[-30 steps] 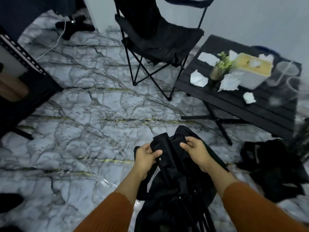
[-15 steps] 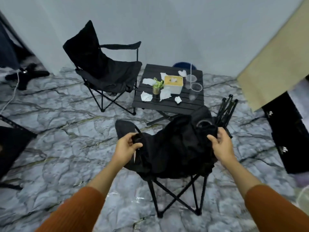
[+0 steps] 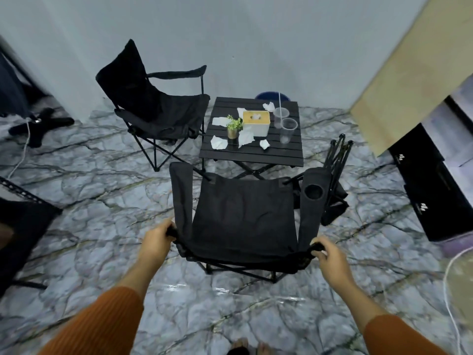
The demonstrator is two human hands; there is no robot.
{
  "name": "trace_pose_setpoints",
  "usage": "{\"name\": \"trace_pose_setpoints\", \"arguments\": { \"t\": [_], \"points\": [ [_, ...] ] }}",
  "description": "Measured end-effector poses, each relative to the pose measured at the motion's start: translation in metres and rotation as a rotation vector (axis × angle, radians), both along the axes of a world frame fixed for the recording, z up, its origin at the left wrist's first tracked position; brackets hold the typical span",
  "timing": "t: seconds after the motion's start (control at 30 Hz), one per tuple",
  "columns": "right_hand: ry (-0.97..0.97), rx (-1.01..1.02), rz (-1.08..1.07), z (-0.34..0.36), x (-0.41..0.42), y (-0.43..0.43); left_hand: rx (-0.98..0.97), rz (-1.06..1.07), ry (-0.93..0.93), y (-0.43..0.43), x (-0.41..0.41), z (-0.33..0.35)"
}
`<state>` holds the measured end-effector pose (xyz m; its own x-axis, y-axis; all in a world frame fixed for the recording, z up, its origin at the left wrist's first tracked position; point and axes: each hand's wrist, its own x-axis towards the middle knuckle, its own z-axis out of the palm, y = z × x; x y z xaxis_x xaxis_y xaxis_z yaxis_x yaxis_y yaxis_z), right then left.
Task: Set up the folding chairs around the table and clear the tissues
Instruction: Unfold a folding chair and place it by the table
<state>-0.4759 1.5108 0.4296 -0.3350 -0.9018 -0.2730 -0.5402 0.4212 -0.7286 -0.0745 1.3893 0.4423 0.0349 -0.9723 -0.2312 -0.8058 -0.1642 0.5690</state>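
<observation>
Between the person and the near edge of the tabletop (image 3: 252, 160), the opened folding chair (image 3: 243, 216) stands on the marble floor (image 3: 97, 201) with its seat spread wide and its front edge toward the table, so its back rim runs crosswise right under both hands. That rim lies level from left to right, and each hand is equally near its own end, which suits a straight push or lift toward the table. The left hand (image 3: 156, 242) is curled closed around the rim's left corner, where the left armrest comes down; the right hand (image 3: 330, 257) is closed the same way around the right corner, below the armrest with the cup holder (image 3: 313, 192). The chair looks fully unfolded, so I judge that what remains for it is placing it square to the near edge, which it is near but not touching. Off the table's left edge a second chair (image 3: 158, 108) stands open. Just beside the near right corner, a third chair (image 3: 335, 180) stands folded on the floor. On the slatted tabletop, crumpled tissues (image 3: 218, 142) lie scattered around a tissue box (image 3: 256, 123), a small potted plant (image 3: 234, 126) and two clear cups (image 3: 288, 129), not yet cleared.
</observation>
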Motion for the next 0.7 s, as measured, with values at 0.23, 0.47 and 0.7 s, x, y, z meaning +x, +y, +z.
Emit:
{"name": "trace_pose_setpoints", "arguments": {
  "t": [0.23, 0.47, 0.7],
  "points": [
    [0.112, 0.082, 0.013, 0.002, 0.003, -0.002, 0.079, -0.117, -0.189, 0.0, 0.001, 0.012],
    [0.149, 0.146, 0.098, 0.022, 0.008, 0.011, 0.086, -0.126, -0.218, 0.022, -0.014, 0.016],
    [0.074, 0.068, -0.007, 0.039, 0.002, 0.039, 0.122, -0.485, -0.235, 0.015, -0.092, 0.017]
  ]
}}
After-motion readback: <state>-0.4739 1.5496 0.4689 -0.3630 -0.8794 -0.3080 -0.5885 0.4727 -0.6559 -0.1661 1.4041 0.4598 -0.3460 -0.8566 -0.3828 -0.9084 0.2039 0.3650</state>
